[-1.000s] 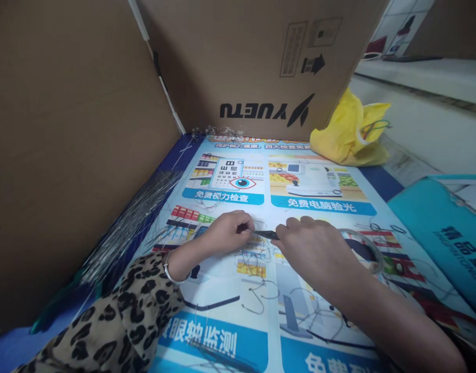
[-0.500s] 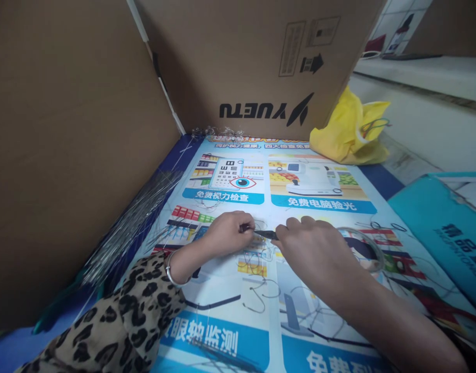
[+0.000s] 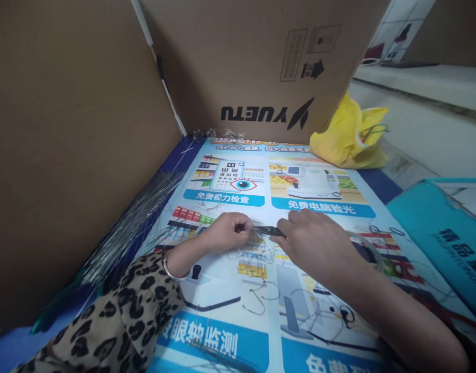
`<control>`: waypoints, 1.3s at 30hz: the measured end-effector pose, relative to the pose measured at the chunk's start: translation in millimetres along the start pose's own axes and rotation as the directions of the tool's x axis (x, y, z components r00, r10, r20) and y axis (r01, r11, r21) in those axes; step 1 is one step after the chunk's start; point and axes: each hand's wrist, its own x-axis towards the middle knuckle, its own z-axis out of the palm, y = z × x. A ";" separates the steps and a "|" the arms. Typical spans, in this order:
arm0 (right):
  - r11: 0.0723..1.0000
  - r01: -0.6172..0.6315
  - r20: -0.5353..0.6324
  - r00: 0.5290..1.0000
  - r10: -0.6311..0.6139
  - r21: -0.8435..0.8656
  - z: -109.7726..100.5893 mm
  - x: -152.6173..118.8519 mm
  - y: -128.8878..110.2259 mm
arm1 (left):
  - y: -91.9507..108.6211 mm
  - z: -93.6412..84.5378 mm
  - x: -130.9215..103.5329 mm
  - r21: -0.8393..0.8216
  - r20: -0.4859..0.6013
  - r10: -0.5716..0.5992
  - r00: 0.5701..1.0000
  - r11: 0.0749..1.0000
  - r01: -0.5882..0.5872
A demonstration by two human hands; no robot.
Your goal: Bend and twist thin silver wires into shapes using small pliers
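Note:
My right hand (image 3: 315, 243) is wrapped around dark pliers (image 3: 269, 231), whose narrow jaws point left. Closed in a pinch, my left hand (image 3: 232, 230) holds a thin wire (image 3: 257, 239) right at the pliers' tips. Most of that wire is hidden by the fingers. Bent wire pieces (image 3: 257, 300) lie on the printed poster (image 3: 274, 280) below the hands. Beside my right forearm rests a coil of clear line (image 3: 372, 248), partly covered by the hand.
A bundle of straight wires (image 3: 132, 223) lies at the left, along a cardboard box panel (image 3: 67, 129). Another cardboard panel (image 3: 257, 62) stands at the back. A yellow bag (image 3: 342, 140) sits back right, and a teal box (image 3: 440, 233) is at the right. Small wire twists (image 3: 218, 134) lie at the back.
The pliers have turned in my right hand, so their jaws now show broadside. My right hand has shifted slightly up. The dark piece at my left fingertips no longer shows.

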 end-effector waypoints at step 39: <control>0.994 -0.110 0.146 0.983 0.113 -0.025 -4.5 5.1 19.8 | -9.5 -16.2 1.0 -0.245 -0.094 -0.140 0.986 0.963 0.113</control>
